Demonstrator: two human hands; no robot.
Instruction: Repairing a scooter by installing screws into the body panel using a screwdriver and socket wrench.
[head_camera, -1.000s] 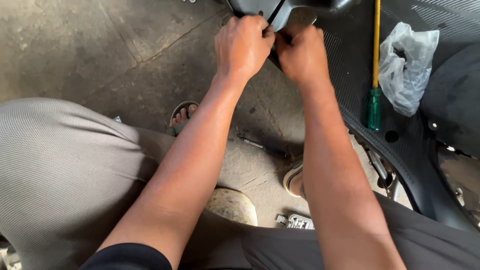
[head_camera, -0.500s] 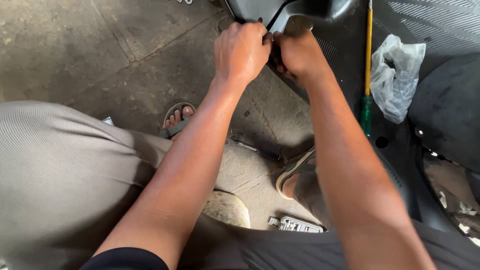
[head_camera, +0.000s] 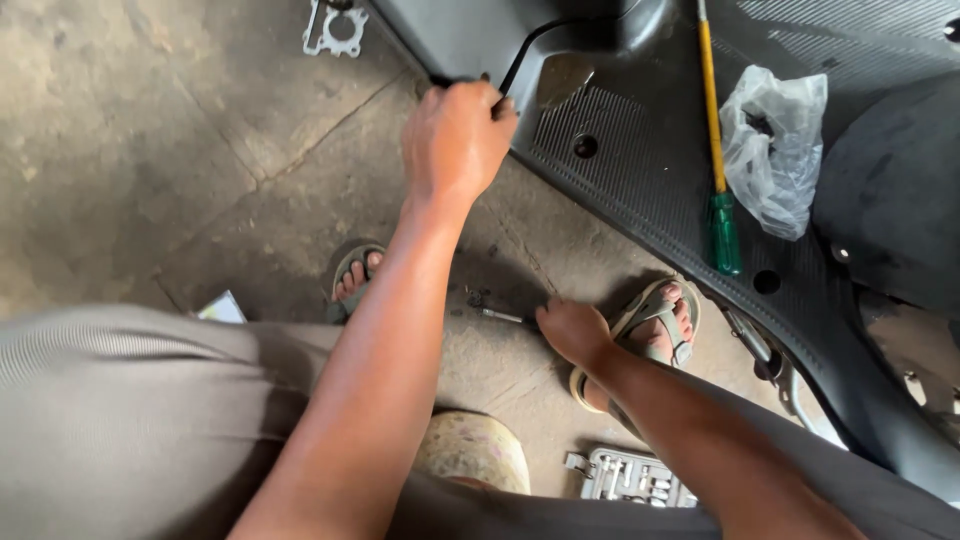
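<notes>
While the left hand (head_camera: 457, 140) grips the black cable (head_camera: 520, 55), the right hand (head_camera: 572, 330) touches a small tool (head_camera: 497, 316).

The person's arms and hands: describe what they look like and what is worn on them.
Both forearms are bare, with no gloves, watch or rings visible on the left hand or the right hand. No sleeve edge shows on either arm in this view. Both are two slim, uncovered arms.

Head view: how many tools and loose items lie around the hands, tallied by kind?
Screwdrivers: 2, a yellow-shafted, green-handled screwdriver on the black panel, a small tool at the right hand
Socket sets: 1, socket set
Plastic bags: 1, plastic bag
Metal gaskets: 1, gasket
Total: 5
</notes>
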